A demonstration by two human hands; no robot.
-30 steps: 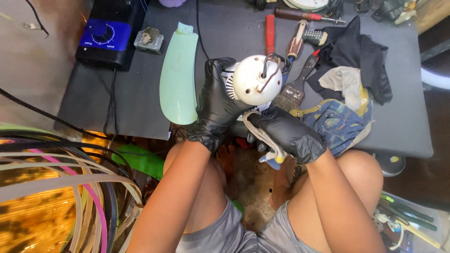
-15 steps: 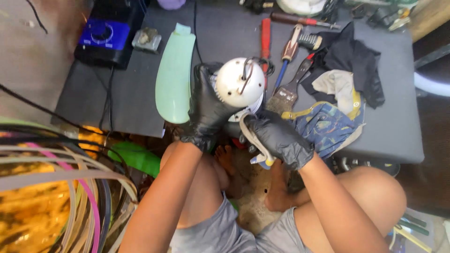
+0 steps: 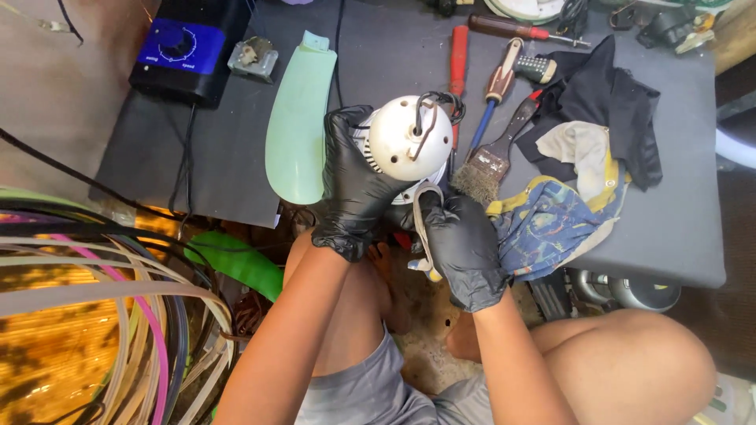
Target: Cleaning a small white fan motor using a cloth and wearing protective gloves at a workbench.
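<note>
Head view: left hand (image 3: 356, 193) clasps the white motor (image 3: 409, 142) by its ribbed side; right hand (image 3: 465, 248) grips a tool handle (image 3: 424, 236). Motor looks heavy, rigid, smooth-domed; ribs suit gripping.

Two gloved hands (image 3: 358, 185) (image 3: 465, 244), one white motor housing (image 3: 409, 138), one green blade (image 3: 298, 118), one paintbrush (image 3: 492, 153), three screwdrivers (image 3: 458, 55) (image 3: 512, 29) (image 3: 498, 83).

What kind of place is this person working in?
Probably a small repair workshop, maybe at home. Hand tools such as a red-handled screwdriver and a worn paintbrush lie on the grey table, a pale green fan blade rests beside them, and both gloved hands hold a white motor housing.
</note>
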